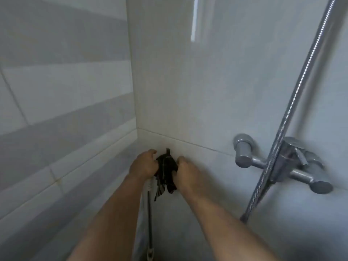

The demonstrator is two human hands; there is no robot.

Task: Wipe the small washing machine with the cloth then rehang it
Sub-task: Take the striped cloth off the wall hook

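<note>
Cloth: the dark striped cloth [166, 171] is bunched up against the white tiled wall [197, 91], close to the corner, with a loose end dangling below the hands.
Hook: a small dark tab [167, 151] sticks up just above the bunch (probably the hook or a hanging loop, but the blur makes it hard to be sure).
Left hand: the left hand [144, 166] has its grip curled onto the left side of the cloth.
Right hand: the right hand [186, 169] pinches the right side of the cloth, fingers folded in toward the fabric.
Washing machine: not in view; the camera looks only at the wall corner.
Step in hand: judging by the position at the wall, this looks like the hanging end of the job, either taking the cloth off its hook or putting it back; the single frame does not settle which.
Nearby: a thin pole with a white fitting [149, 196] stands just beneath the cloth; a chrome shower mixer [282, 162] and its hose [301, 87] are well apart to the right.
Risk, missed hook: the bunched fabric hides the hook, so the cloth could be let go without catching and drop to the floor.
Risk, shallow catch: if only a thin fold sits over the tab, the weight of the dangling end could pull it off.
Risk, snag: the hanging end is touching or just beside the pole, and could tangle on it.
</note>
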